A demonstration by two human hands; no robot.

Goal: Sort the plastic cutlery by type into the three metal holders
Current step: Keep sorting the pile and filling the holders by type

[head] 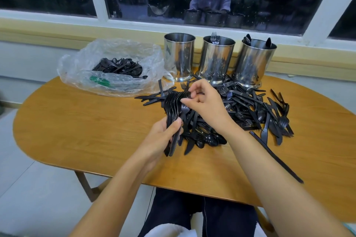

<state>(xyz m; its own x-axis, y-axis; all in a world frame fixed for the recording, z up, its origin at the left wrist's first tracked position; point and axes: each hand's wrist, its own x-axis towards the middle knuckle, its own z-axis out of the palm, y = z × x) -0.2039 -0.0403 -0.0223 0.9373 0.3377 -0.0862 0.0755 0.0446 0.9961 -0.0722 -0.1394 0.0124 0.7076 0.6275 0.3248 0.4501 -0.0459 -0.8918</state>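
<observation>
A heap of black plastic cutlery (244, 109) covers the middle and right of the wooden table (77, 125). My left hand (161, 136) grips a stacked bundle of black forks (173, 102) by the handles, tines pointing away. My right hand (204, 102) pinches the tine end of that bundle. Three metal holders stand at the table's back: the left holder (179, 56) shows nothing above its rim, the middle holder (215, 57) has forks sticking out, and the right holder (254, 61) has spoons sticking out.
A crumpled clear plastic bag (107, 69) with more black cutlery lies at the back left. A long black knife (275, 157) lies alone near the front right edge. A window sill and dark window run behind the holders.
</observation>
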